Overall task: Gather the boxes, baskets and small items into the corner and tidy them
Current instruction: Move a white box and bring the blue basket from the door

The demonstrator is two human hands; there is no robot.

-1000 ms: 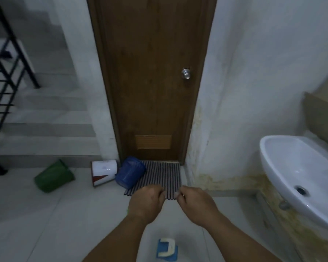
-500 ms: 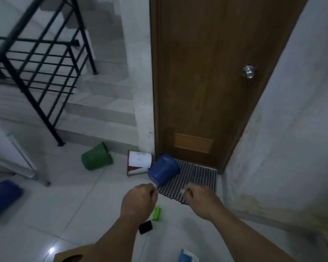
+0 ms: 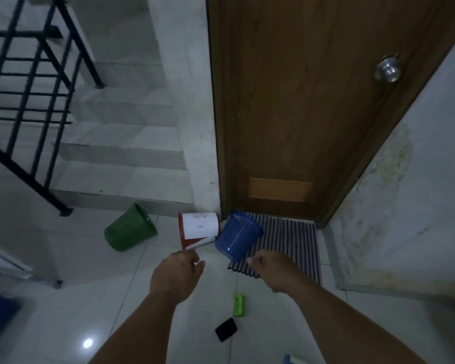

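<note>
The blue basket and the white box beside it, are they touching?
Touching. In the head view the blue basket lies on its side, its wall meeting the white box with no floor visible between.

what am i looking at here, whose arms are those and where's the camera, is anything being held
There is no machine here. The camera sits on a person's head and looks forward and down, so the two bare arms reaching in from the bottom are that person's own.

The left hand and right hand are both loosely closed; the picture is too blurred to tell whether either holds something small.

On the tiled floor, by the wooden door, lie three tipped-over containers: a green basket, a red and white box and a blue basket, which rests partly on a striped mat. Nearer the person lie a small green item and a small black item. Stairs with a black railing rise at the left.
</note>
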